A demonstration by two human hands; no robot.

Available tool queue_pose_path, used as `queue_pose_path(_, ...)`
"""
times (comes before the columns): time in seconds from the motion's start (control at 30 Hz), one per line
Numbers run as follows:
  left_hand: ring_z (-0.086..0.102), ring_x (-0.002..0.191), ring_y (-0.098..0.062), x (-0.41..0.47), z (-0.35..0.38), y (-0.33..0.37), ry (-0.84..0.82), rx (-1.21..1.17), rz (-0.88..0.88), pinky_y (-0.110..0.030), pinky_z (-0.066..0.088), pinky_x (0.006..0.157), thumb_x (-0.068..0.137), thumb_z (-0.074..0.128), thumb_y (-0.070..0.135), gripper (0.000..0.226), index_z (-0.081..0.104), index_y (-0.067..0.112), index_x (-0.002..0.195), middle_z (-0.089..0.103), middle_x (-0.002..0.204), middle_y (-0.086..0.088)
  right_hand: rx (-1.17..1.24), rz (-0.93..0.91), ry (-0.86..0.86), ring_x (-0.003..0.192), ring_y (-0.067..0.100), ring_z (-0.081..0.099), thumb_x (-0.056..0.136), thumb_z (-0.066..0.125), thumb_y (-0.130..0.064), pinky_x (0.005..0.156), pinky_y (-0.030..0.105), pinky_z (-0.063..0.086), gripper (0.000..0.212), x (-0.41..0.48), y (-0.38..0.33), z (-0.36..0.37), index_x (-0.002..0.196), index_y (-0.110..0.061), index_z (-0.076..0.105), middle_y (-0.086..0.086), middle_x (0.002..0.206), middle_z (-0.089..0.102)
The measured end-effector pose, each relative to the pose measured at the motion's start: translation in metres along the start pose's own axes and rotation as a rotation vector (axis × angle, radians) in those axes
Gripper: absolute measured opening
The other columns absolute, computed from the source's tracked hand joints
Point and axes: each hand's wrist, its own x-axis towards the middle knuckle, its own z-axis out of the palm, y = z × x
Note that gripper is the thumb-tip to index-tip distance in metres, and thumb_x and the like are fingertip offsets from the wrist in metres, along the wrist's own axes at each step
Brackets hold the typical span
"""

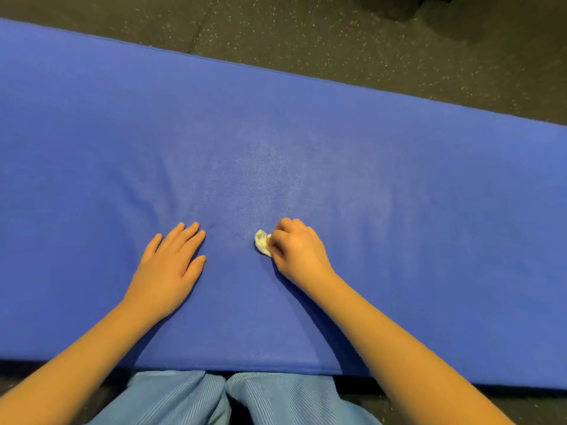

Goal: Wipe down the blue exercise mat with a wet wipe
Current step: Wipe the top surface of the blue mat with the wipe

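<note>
Across the whole width, left to right: mat (399,179), blue, flat on dark speckled floor (368,41), far edge slanting nearer toward the right. Near the middle of mat, left hand (167,271) palm down, pressed flat, fingers (184,237) straight and close together, thumb a little apart, holding nothing. Just right of it, not touching it, right hand (299,256) knuckles up, fingers curled, pinching crumpled white wipe (262,242) against mat. Wipe poking out at that hand's left side, down on mat. Beyond both hands, toward the far edge, a paler, duller patch (264,173) on mat. At the near edge, knees in pale blue ribbed trousers (190,400), right up against mat. Far right on floor, dark shape (408,4), cut off by the frame, too little shown to tell what.
</note>
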Motion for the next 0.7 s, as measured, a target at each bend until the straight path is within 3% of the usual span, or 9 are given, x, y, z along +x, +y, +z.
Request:
queue_pose_path(0.1,0.012,0.147,-0.012,-0.006,0.000,0.002,0.012,-0.014,-0.020,-0.034,0.001,0.118,0.088,0.016,0.052,0.071,0.035,0.019,0.148,0.024,0.157,0.006,0.064,0.121,0.071,0.058,0.026,0.043,0.082,0.067,-0.007,0.043,0.032,0.038,0.025,-0.004,-0.019,0.008,0.060,-0.004,0.058,0.007,0.067,0.049)
queue_pose_path(0.27,0.013,0.147,-0.014,-0.008,-0.001,0.002,0.010,-0.010,-0.017,-0.037,0.004,0.118,0.089,0.023,0.045,0.066,0.037,0.017,0.147,0.025,0.157,0.004,0.126,-0.165,-0.233,0.069,0.028,0.051,0.085,0.059,-0.022,0.053,0.034,0.042,0.022,-0.036,-0.050,-0.006,0.071,-0.007,0.066,0.007,0.076,0.058)
queue_pose_path(0.37,0.014,0.147,-0.014,-0.014,-0.001,0.002,0.018,-0.029,-0.022,-0.036,0.004,0.118,0.089,0.022,0.045,0.066,0.038,0.017,0.147,0.026,0.157,0.005,0.061,-0.109,-0.091,0.058,0.025,0.043,0.084,0.057,-0.016,0.046,0.035,0.042,0.027,-0.022,-0.034,-0.006,0.058,-0.008,0.057,0.004,0.062,0.052)
queue_pose_path(0.47,0.013,0.147,-0.013,-0.018,-0.002,0.003,0.016,-0.041,-0.027,-0.034,0.002,0.118,0.089,0.021,0.045,0.066,0.037,0.018,0.147,0.024,0.157,0.005,0.074,0.049,-0.021,0.059,0.026,0.043,0.082,0.065,-0.005,0.047,0.041,0.047,0.022,-0.015,-0.042,0.001,0.061,-0.006,0.059,0.007,0.066,0.053)
queue_pose_path(0.57,0.014,0.147,-0.014,-0.020,-0.003,0.004,0.022,-0.048,-0.023,-0.037,0.005,0.118,0.089,0.023,0.044,0.065,0.038,0.018,0.147,0.026,0.157,0.004,0.194,-0.083,-0.242,0.074,0.030,0.054,0.086,0.064,-0.013,0.063,0.035,0.046,0.011,-0.036,-0.072,-0.006,0.080,-0.007,0.071,0.009,0.080,0.061)
queue_pose_path(0.63,0.015,0.147,-0.015,-0.020,-0.004,0.004,0.030,-0.046,-0.017,-0.038,0.006,0.118,0.089,0.024,0.044,0.064,0.039,0.017,0.146,0.027,0.157,0.004,0.224,-0.239,-0.360,0.075,0.029,0.054,0.083,0.067,-0.015,0.063,0.031,0.041,0.007,-0.049,-0.080,-0.016,0.082,-0.010,0.072,0.007,0.081,0.061)
queue_pose_path(0.7,0.016,0.147,-0.016,-0.021,-0.004,0.003,0.044,-0.045,-0.013,-0.038,0.006,0.117,0.094,0.027,0.043,0.059,0.040,0.017,0.146,0.028,0.156,0.004,0.178,-0.272,-0.359,0.070,0.028,0.052,0.080,0.069,-0.015,0.058,0.032,0.043,0.004,-0.044,-0.071,-0.019,0.077,-0.012,0.071,0.004,0.075,0.061)
